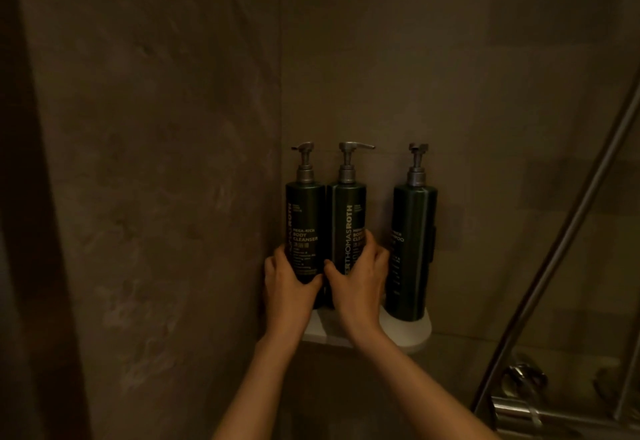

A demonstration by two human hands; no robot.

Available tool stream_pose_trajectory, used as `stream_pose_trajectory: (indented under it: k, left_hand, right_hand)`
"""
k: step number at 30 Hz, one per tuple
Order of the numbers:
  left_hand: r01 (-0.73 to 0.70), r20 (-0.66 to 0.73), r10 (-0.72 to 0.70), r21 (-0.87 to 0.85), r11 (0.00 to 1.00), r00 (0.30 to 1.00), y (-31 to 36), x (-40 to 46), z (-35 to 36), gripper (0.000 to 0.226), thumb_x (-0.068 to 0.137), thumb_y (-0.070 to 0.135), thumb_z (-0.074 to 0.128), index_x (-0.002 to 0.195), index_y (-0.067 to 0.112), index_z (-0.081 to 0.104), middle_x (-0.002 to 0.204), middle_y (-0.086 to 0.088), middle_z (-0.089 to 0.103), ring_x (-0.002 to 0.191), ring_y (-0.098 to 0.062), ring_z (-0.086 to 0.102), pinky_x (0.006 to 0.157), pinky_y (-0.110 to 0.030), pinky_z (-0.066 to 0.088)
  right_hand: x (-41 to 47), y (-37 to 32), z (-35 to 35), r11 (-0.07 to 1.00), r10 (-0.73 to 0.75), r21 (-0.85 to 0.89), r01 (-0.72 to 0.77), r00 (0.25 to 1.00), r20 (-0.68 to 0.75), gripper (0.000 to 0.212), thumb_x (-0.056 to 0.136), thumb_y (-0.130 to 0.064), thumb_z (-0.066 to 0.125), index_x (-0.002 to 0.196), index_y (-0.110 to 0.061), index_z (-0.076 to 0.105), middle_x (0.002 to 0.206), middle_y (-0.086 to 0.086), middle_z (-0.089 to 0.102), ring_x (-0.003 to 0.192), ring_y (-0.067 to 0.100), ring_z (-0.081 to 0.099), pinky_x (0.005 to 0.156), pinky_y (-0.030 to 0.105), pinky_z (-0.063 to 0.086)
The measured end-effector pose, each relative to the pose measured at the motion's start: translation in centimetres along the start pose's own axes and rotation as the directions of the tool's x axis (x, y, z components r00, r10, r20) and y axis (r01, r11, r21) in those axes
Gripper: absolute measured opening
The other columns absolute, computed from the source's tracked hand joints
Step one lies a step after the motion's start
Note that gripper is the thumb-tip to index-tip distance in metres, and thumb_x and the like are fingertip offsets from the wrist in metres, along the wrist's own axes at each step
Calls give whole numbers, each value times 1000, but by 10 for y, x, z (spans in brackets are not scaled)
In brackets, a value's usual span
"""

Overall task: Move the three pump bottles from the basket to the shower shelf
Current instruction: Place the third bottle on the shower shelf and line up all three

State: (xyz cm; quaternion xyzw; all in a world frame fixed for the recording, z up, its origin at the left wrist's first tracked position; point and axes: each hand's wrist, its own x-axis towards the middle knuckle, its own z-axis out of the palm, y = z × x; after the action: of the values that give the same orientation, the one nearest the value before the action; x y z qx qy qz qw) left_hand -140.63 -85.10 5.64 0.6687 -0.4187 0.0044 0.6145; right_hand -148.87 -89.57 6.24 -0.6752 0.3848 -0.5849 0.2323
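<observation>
Three dark green pump bottles with silver pumps stand upright on a white corner shower shelf [414, 332]. My left hand [287, 284] wraps the lower part of the left bottle [305, 221], against the side wall. My right hand [360, 277] grips the lower part of the middle bottle [346, 218], which touches the left one. The right bottle [412, 249] stands alone a little apart, with no hand on it. No basket is in view.
Brown stone-look tiled walls meet in a corner behind the bottles. A metal shower rail [561, 242] slants up at the right, with chrome tap fittings [519, 401] below it. The scene is dim.
</observation>
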Motion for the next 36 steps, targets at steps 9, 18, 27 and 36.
stream_pose_trajectory:
  k: [9, 18, 27, 36]
  left_hand:
    - [-44, 13, 45, -49, 998, 999, 0, -5, 0, 67, 79, 18, 71, 137, 15, 39, 128, -5, 52, 110, -14, 52, 86, -27, 43]
    - [-215, -73, 230, 174, 961, 970, 21, -38, -3, 63, 87, 21, 61, 142, 16, 31, 142, -4, 38, 124, -19, 45, 99, -31, 42]
    - [-253, -17, 260, 179, 951, 965, 50, -36, 37, 78, 87, 26, 62, 149, 16, 15, 152, -6, 27, 138, -20, 31, 109, -33, 32]
    - [-89, -41, 99, 205, 975, 994, 56, -23, 67, 86, 86, 31, 63, 150, 14, 7, 151, -12, 29, 132, -28, 41, 102, -42, 43]
  right_hand:
    - [-4, -1, 2, 996, -10, 91, 9, 1000, 20, 71, 83, -16, 67, 143, -16, 30, 133, 3, 43, 124, 18, 45, 100, 30, 40]
    - [-14, -17, -42, 952, -299, 16, 306, 938, -175, 51, 88, -14, 59, 136, -16, 40, 133, -4, 40, 125, 10, 39, 104, 26, 34]
    - [20, 9, -77, 996, -88, 12, 91, 985, -150, 82, 81, -24, 72, 147, -18, 23, 146, 0, 30, 127, 6, 32, 96, 20, 30]
    - [34, 27, -79, 1000, 8, -21, -11, 995, -104, 82, 77, -31, 73, 146, -21, 29, 139, 2, 43, 120, 19, 49, 90, 31, 44]
